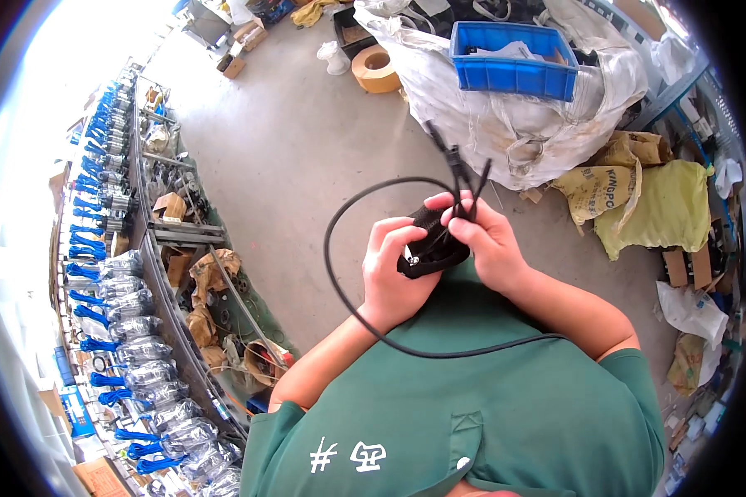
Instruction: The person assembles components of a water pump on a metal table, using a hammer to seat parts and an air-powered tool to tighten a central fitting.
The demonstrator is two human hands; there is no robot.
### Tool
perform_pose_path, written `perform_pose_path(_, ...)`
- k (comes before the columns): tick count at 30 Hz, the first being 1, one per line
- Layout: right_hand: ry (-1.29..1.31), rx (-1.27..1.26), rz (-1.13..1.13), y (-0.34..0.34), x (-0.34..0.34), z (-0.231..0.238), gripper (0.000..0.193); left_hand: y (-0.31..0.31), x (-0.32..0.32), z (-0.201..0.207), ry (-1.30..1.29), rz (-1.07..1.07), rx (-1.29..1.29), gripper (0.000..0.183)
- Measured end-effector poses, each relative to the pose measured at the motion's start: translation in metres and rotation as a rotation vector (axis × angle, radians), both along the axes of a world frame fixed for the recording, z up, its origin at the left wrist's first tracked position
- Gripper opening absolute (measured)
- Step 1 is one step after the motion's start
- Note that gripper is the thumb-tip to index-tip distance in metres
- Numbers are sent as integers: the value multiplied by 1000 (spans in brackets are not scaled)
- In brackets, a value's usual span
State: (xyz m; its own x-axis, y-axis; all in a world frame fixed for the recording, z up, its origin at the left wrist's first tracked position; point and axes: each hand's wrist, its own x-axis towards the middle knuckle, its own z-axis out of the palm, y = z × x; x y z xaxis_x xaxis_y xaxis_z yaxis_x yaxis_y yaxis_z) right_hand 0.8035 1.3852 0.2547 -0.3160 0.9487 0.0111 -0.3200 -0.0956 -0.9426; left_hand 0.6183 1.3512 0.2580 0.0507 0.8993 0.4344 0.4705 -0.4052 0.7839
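My left hand is closed around a small black pouch in front of my chest. A small shiny metal part shows at the pouch's edge. My right hand pinches several black cables between thumb and fingers, right against the pouch. Their ends stick up beyond my fingertips. One black cable runs in a wide loop to the left of my hands and back across my green shirt. What lies inside the pouch is mostly hidden by my fingers.
On the left, a long bench carries rows of bagged parts with blue cable bundles. A blue bin rests on a big white sack ahead. Nearby are a tape roll and, at right, a yellow-green sack.
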Motion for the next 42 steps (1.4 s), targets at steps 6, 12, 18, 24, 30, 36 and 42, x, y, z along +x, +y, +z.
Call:
perform_pose_path(6,382,-190,-43,0,12,-20,17,-7,-7,3,48,30,21,31)
perform_pose_path(12,372,-174,28,6,31,-45,22,-16,-12,7,-60,-101,-101,32)
perform_pose_path(18,484,-389,141,1,47,-71,22,-17,-7,13,-15,-73,-118,34)
perform_pose_path(24,557,-471,138,0,50,-66,24,-12,-1,21,194,6,-59,33)
perform_pose_path(30,581,-535,128,2,49,-84,19,-11,-2,25,-29,-73,-338,37)
perform_pose_path(36,543,-537,189,7,51,-96,28,-12,-12,41,-210,-169,-609,50)
perform_pose_path(42,-181,-307,325,9,68,-92,38,-18,-21,35,-366,-231,-576,53)
